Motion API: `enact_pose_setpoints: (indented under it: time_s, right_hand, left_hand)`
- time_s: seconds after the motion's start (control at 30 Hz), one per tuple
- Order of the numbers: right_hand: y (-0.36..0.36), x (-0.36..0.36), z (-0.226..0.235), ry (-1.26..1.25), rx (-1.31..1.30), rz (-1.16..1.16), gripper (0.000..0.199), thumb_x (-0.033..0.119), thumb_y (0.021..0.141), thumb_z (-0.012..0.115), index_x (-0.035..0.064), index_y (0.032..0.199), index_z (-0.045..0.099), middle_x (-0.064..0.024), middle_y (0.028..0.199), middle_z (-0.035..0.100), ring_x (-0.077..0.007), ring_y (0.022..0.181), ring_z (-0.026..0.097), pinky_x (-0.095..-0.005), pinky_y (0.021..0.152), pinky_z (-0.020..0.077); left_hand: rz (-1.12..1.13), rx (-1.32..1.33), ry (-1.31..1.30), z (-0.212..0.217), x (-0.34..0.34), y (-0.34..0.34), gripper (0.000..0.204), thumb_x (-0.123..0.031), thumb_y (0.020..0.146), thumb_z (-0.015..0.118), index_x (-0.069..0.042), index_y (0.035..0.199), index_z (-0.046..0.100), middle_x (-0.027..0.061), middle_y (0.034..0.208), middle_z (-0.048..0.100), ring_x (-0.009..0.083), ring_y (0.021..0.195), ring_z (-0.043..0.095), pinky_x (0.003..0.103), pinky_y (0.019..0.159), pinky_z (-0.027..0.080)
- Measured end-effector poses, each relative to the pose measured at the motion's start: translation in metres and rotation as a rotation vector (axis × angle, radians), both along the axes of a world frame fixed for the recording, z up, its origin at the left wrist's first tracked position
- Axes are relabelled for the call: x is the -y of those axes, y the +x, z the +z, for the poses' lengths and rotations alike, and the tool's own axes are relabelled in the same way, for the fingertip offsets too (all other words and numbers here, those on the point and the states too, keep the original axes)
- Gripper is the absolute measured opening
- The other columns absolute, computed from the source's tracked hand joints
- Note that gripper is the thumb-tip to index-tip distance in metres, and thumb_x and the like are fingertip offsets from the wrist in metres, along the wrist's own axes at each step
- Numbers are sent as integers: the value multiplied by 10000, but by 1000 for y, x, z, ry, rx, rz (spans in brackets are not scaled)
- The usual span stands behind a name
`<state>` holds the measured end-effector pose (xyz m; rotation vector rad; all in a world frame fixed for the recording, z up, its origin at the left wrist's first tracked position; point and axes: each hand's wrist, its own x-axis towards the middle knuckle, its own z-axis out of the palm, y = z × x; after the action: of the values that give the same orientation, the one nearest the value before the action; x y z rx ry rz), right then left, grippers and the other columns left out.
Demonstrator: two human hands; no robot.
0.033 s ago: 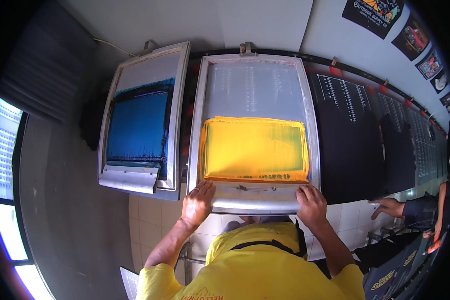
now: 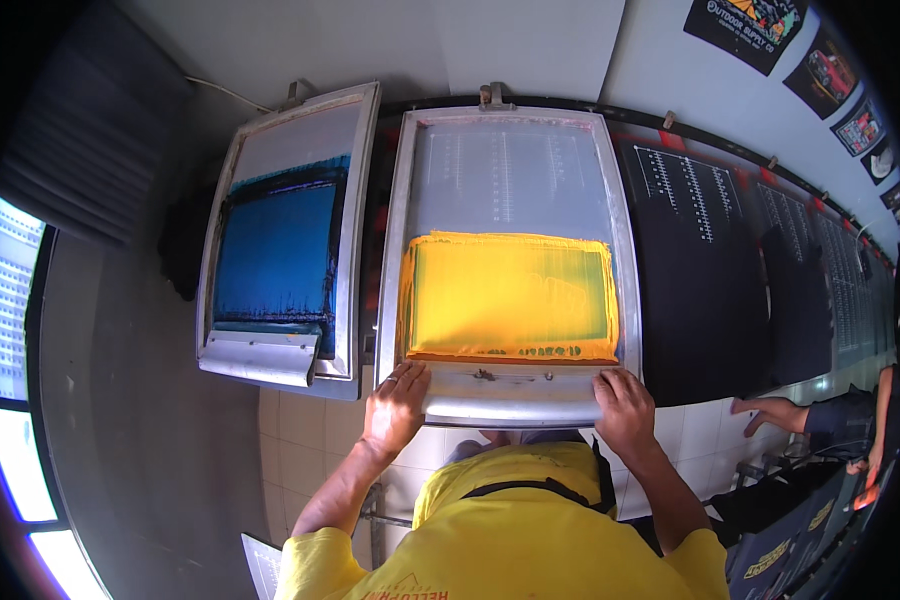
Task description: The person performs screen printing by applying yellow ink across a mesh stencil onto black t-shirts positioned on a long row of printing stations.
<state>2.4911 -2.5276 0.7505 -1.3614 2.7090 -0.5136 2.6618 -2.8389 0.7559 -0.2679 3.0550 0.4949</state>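
Note:
A screen-printing frame (image 2: 625,250) with a pale metal rim lies flat before me. Yellow ink (image 2: 510,295) coats the near half of its mesh, with a thick orange-yellow line along the near edge. A wide metal squeegee (image 2: 510,400) spans the frame's near end, against that ink line. Around its left end curl the fingers of my left hand (image 2: 395,400). My right hand (image 2: 625,405) grips the opposite end, knuckles up. Both thumbs are hidden, and the squeegee's blade edge cannot be seen.
To the left stands another frame (image 2: 353,240) with blue ink (image 2: 275,250) and its own squeegee (image 2: 260,357). Dark shirts (image 2: 700,310) lie on boards in a row at right. Another person's leg (image 2: 775,412) and hand (image 2: 873,465) show at far right. A rail (image 2: 630,118) runs behind.

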Motion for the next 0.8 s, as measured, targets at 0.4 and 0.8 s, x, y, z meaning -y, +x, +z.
enact_pose_setpoints:
  time_s: [0.4,0.8]
  right_hand:
    - [-35,21,-47,9,-104,25,206,32,738,573,3,933,629,-127,934,617,-295,887,624,-388,724,541]
    - [-138,74,-60,109,-1,20,193,-2,698,630,4,890,610,-147,983,626,-318,914,618,-413,795,534]
  left_hand:
    - [-42,-125,-13,-49,27,-30,281,35,738,589,17,1011,654,156,1058,678,297,1003,666,361,817,569]
    - [0,-18,-61,-59,82,-135,209,16,757,550,-55,931,641,141,897,676,302,835,671,378,712,563]
